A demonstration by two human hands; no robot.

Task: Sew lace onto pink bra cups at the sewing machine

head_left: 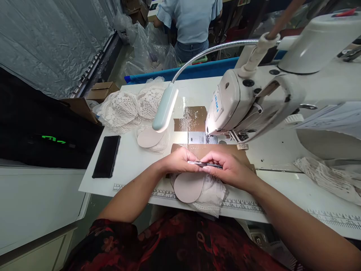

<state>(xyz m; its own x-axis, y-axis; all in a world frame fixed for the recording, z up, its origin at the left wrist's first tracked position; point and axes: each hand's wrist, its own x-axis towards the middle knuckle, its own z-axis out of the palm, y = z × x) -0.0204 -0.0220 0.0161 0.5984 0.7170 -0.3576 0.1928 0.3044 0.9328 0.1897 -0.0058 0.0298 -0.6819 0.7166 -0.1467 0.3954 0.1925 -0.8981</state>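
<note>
Floral shirt (180, 241), cropped — right hand (229, 169) pinches half-hidden tool (212, 165); left hand (178, 160) at its tip, grip unclear.

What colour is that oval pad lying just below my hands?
The oval pad is pale pinkish beige, best seen in the head view.

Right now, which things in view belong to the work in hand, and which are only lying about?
Likely in the job: small held tool; front lace piece; front oval pad; sewing machine; lamp.
Probably just lying about: phone; cardboard boxes; plastic bags.
</note>
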